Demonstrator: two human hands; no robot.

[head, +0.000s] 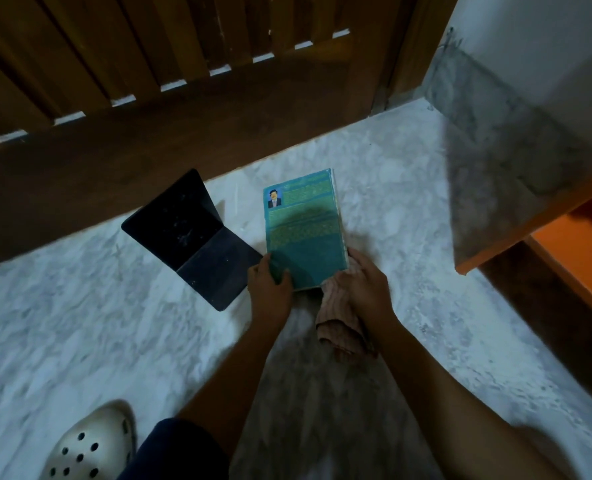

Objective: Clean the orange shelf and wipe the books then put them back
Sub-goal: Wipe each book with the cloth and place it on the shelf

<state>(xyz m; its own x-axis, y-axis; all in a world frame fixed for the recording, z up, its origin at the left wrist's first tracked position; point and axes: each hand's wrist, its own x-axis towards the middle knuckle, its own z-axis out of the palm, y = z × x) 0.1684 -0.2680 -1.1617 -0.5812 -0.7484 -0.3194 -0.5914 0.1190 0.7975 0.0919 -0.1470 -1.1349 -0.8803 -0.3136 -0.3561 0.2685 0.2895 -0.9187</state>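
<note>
The teal paperback book [301,230] sits in the middle of the frame, and it's clearly the one we're wiping right now.

At the bottom left there's our white perforated clog [93,445] on the pale marble-pattern floor [79,306], and both forearms reach up from the bottom edge.

Our left hand [270,282] has the book's near left corner, with the thumb on the cover and the fingers curled under it. That looks like a firm pinch. Our right hand [363,282] is at the near right corner, closed around a bunched pinkish striped cloth [339,327] and pressing it against the book's edge. The loose end of the cloth hangs back toward the wrist.

The book's long axis runs away from us, with the near short edge in our hands and the far edge pointing at the door. The back cover faces up. We honestly can't tell if it's flat on the floor or lifted a little.

Just left of the book, a dusty black folder [190,237] stands open in a V. Beyond it, the dark brown slatted wooden door [149,64] fills the top of the frame.

The orange shelf [571,244] is at the right edge, under a grey stone slab and well apart from the book. When the book goes back it has to travel right, and we'd say the cloth hand is the nearer one.
</note>
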